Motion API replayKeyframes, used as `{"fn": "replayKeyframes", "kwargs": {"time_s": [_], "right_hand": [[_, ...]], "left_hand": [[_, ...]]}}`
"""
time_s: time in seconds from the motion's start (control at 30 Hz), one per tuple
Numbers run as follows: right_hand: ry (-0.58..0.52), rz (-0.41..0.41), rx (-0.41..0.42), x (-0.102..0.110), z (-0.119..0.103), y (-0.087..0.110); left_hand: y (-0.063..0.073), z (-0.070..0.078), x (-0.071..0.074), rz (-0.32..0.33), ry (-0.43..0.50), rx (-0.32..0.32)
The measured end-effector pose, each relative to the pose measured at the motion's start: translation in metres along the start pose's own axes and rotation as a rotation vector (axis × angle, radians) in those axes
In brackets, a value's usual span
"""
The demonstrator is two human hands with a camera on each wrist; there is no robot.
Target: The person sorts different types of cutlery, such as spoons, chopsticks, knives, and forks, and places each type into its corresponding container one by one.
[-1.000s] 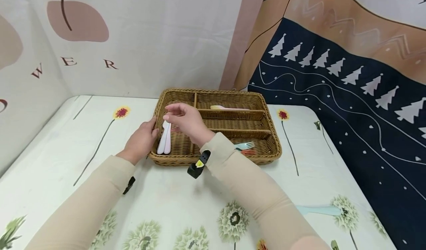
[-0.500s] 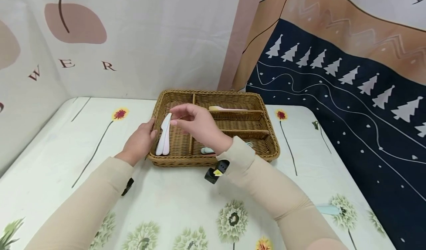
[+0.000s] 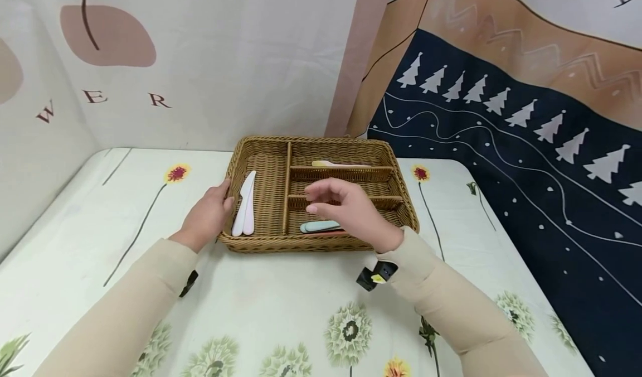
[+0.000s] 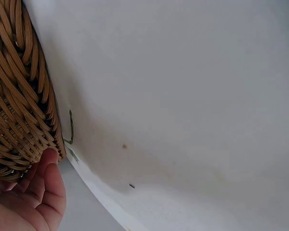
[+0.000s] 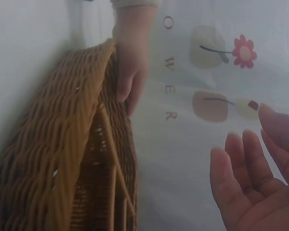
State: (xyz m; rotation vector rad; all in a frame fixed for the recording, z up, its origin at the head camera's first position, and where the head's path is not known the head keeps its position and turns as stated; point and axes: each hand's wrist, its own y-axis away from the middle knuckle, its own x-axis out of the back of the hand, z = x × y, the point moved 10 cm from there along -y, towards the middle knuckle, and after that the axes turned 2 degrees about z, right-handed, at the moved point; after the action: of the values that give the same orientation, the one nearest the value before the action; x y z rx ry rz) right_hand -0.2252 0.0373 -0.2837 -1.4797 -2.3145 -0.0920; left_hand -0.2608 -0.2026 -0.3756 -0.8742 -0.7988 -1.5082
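Note:
A brown wicker cutlery basket [image 3: 271,244] with several compartments sits on the table. My left hand [image 3: 204,215] grips its left end, and in the left wrist view the curled fingers [image 4: 50,185] are against the woven wall. Two pale table knives [image 3: 244,209], one white and one pinkish, lie side by side in the left compartment. Over the front right compartment hovers my right hand [image 3: 348,207], fingers loosely bent and holding nothing. Below it show pale blue cutlery handles [image 3: 321,226] and an orange-red one [image 3: 328,233], their far ends hidden by the hand.
In the back right compartment lies a piece of cutlery with a yellow end and pink handle [image 3: 338,164]. The middle right compartment is partly behind my right hand. Wicker dividers [image 3: 288,187] separate the sections. A flower-print cloth [image 3: 281,288] covers the table, with printed curtains behind.
My right hand has moved right, from over the knives in the left compartment to over the front right one. The left hand stays at the basket's end. My right arm now covers the light blue utensil.

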Motion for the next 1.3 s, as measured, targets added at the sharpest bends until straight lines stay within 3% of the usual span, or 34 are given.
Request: {"fn": "replayKeyframes", "kwargs": {"time_s": [0.23,0.67,1.03,1.3], "right_hand": [[0.016,0.01,-0.063,0.015,0.021,0.021],[0.178,0.026,-0.131,0.052,0.052,0.064],[0.251,0.054,-0.185,0.091,0.08,0.094],[0.297,0.047,-0.224,0.112,0.088,0.117]], "left_hand": [[0.0,-0.002,-0.002,-0.001,0.001,0.001],[0.0,0.0,0.0,0.003,0.0,0.008],[-0.001,-0.001,-0.001,-0.012,0.012,0.033],[-0.001,0.0,-0.001,-0.016,0.01,0.029]]}}
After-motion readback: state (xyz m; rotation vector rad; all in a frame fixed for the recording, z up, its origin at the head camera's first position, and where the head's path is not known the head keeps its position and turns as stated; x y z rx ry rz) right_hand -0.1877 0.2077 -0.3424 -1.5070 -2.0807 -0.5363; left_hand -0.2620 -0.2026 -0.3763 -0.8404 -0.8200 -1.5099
